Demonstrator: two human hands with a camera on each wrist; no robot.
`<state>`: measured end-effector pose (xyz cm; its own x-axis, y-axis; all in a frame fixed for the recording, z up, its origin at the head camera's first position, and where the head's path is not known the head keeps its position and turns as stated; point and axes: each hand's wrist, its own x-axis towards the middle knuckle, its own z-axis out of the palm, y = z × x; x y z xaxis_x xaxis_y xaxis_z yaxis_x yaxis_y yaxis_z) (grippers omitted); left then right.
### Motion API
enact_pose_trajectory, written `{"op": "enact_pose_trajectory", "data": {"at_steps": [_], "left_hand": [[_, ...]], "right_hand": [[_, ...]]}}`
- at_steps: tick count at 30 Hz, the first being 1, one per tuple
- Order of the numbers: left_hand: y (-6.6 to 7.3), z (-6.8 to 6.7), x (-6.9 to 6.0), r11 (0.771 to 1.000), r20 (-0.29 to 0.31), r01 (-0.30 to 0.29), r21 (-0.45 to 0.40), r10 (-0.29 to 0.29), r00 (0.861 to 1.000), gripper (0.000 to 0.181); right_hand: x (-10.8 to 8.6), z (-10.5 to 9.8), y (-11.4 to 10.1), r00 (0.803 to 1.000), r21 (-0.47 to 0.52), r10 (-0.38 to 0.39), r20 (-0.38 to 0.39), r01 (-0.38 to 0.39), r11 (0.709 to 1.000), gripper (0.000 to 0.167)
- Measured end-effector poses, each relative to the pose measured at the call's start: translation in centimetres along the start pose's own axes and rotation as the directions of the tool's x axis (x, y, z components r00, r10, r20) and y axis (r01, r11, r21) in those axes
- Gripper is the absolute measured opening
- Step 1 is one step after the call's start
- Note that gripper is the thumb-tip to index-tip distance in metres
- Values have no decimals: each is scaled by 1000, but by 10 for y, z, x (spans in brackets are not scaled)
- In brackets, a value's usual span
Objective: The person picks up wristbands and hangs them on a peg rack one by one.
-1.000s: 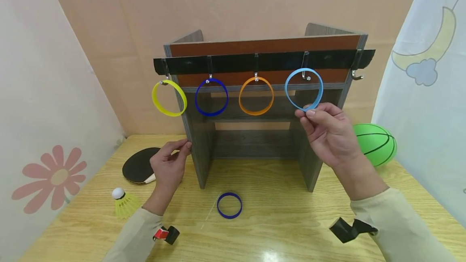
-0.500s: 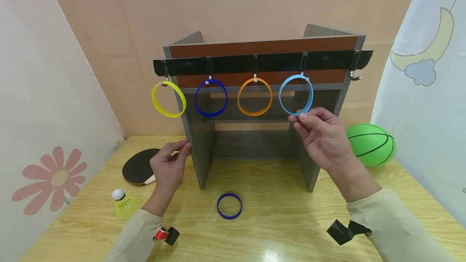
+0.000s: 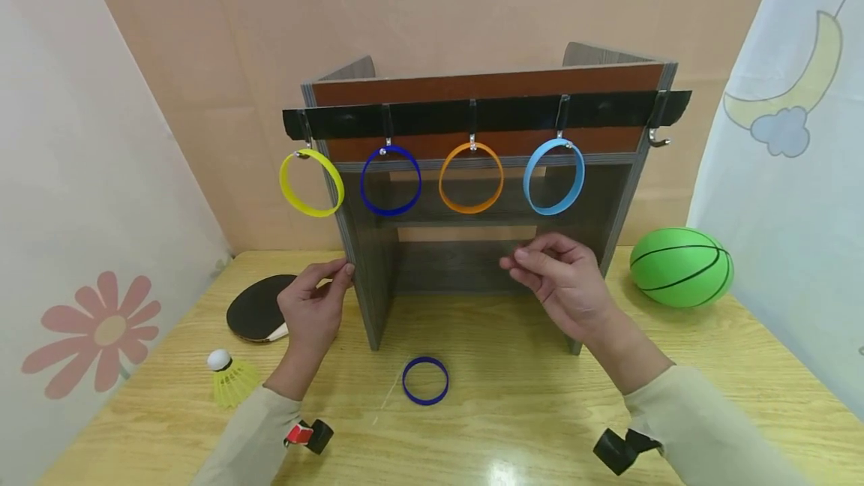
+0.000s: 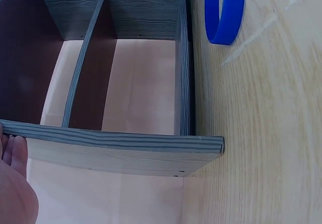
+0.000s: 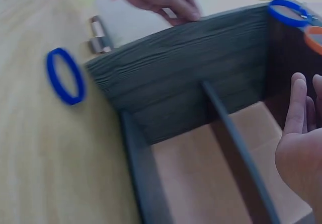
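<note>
My left hand (image 3: 313, 304) holds the left side panel of a grey wooden shelf (image 3: 367, 276) at its front edge, thumb and fingertips against it. Before the shelf's right half hovers my right hand (image 3: 562, 280), fingers loosely bent around nothing. Above it a light blue wristband (image 3: 554, 176) hangs from a metal hook. Further left, orange (image 3: 471, 178), dark blue (image 3: 391, 181) and yellow (image 3: 312, 183) wristbands hang from their own hooks on a black strip (image 3: 432, 118). Another dark blue wristband (image 3: 425, 381) lies on the table; the left wrist view shows this blue wristband (image 4: 225, 12) too.
The rightmost hook (image 3: 658, 139) bears no band. A green ball (image 3: 682, 267) sits to the right of the shelf. On the left lie a black table tennis paddle (image 3: 259, 307) and a yellow shuttlecock (image 3: 232, 379). A wall stands behind the wooden table (image 3: 513, 403).
The light blue wristband went from my right fingers onto the fourth hook and was let go. My right hand then moved down and left. My left hand stayed put.
</note>
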<state>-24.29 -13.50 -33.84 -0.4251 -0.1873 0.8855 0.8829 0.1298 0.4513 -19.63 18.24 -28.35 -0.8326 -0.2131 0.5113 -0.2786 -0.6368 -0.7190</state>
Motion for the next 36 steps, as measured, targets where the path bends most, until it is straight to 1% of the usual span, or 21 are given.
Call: {"op": "enact_pose_trajectory", "data": {"at_steps": [2, 6, 8, 9, 10, 12, 14, 16, 18, 19, 21, 23, 25, 28, 30, 33, 36], "left_hand": [[0, 1, 0, 1000, -2, -1, -1, 1, 1000, 11], [-1, 1, 0, 1000, 2, -3, -5, 3, 1000, 11], [0, 2, 0, 1000, 2, -1, -11, 1, 1000, 9], [0, 2, 1, 1000, 1, 0, -12, 0, 1000, 8], [0, 2, 1, 1000, 2, -1, -10, 1, 1000, 8], [-1, 3, 1, 1000, 0, -4, -10, 4, 1000, 8], [-1, 3, 2, 1000, 0, -3, -5, 3, 1000, 11], [-1, 3, 2, 1000, 2, 1, 0, -1, 1000, 12], [-2, 3, 2, 1000, 4, 5, 1, -5, 1000, 12], [-2, 3, 2, 1000, 4, 8, 1, -8, 1000, 11], [-2, 3, 2, 1000, 2, 8, 4, -8, 1000, 10], [-3, 2, 2, 1000, 2, 8, 11, -8, 1000, 9], [-3, 1, 1, 1000, 1, 9, 15, -9, 1000, 10], [-3, 1, 1, 1000, 2, 14, 24, -14, 1000, 11], [-2, 0, 1, 999, 4, 19, 29, -19, 1000, 10], [2, 1, 1, 999, 5, 16, 33, -16, 1000, 11], [11, 2, 4, 999, 10, 0, 32, 0, 1000, 12]], "right_hand": [[-3, 0, 9, 998, -46, 52, 21, -51, 998, 19], [-11, -1, 28, 988, -114, 141, 55, -134, 984, 20], [-14, -1, 37, 982, -172, 185, 42, -175, 969, 19], [-15, -1, 41, 977, -204, 214, 23, -205, 957, 17], [-17, -1, 45, 970, -246, 244, 0, -236, 940, 15], [-19, 1, 54, 948, -328, 313, -56, -314, 891, 11], [-21, 2, 63, 915, -389, 389, -108, -399, 830, 8], [-25, 4, 71, 878, -443, 459, -134, -468, 765, 10], [-29, 5, 78, 848, -485, 511, -141, -509, 711, 15], [-31, 6, 81, 834, -499, 533, -143, -525, 689, 18], [-34, 6, 87, 816, -518, 560, -146, -545, 659, 21], [-36, 6, 93, 805, -520, 571, -158, -560, 645, 23], [-38, 7, 98, 799, -513, 575, -176, -573, 639, 24], [-41, 7, 106, 800, -517, 565, -200, -576, 633, 24], [-42, 7, 110, 802, -529, 556, -218, -576, 623, 25], [-43, 7, 116, 801, -545, 548, -242, -579, 606, 26], [-44, 7, 120, 790, -559, 555, -260, -592, 580, 26]]}}
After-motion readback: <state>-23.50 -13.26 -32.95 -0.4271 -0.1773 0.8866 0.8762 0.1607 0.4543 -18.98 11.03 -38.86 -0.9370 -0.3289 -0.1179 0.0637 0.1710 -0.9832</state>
